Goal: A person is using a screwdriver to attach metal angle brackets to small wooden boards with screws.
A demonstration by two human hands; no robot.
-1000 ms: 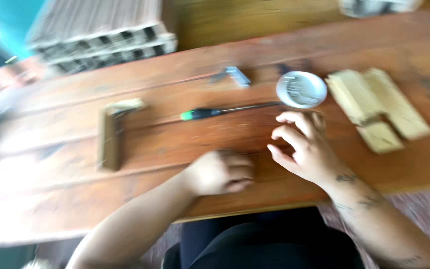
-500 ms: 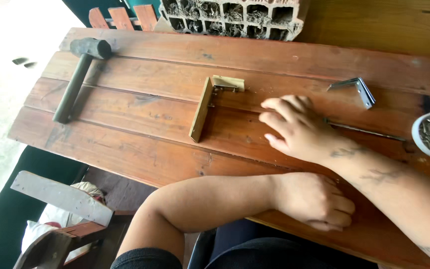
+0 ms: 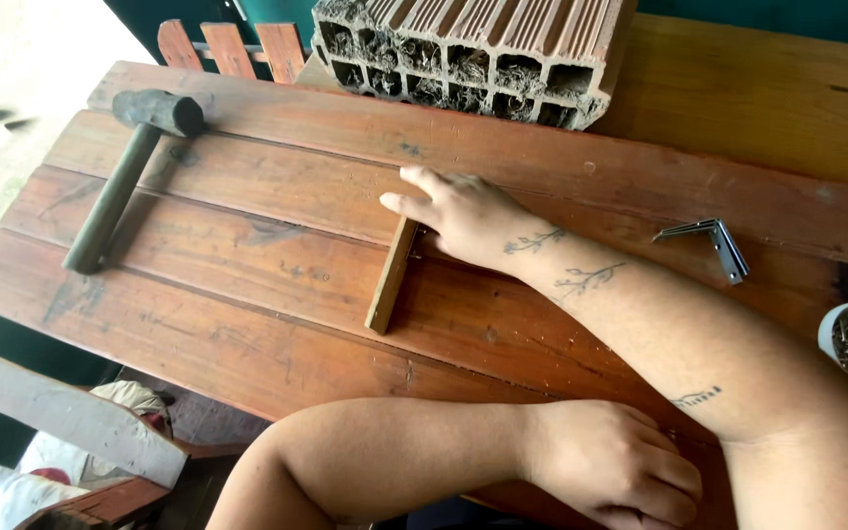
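Right hand (image 3: 463, 211) at frame centre, fingers spread flat over the narrow brown wooden strip's (image 3: 390, 278) top end (dark-headed hammer (image 3: 125, 177) upper left); left hand (image 3: 615, 461) clenched, empty, bottom edge.

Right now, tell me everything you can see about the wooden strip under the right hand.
The wooden strip is a short, narrow, straight-edged bar of pale tan wood, lighter than the reddish plank table it lies flat on. It runs nearly front to back, leaning slightly, its near end squarely cut and free. Its far end is hidden under the right hand, which rests on it with fingers spread. Whatever is attached at that end cannot be seen. Nothing else touches it.
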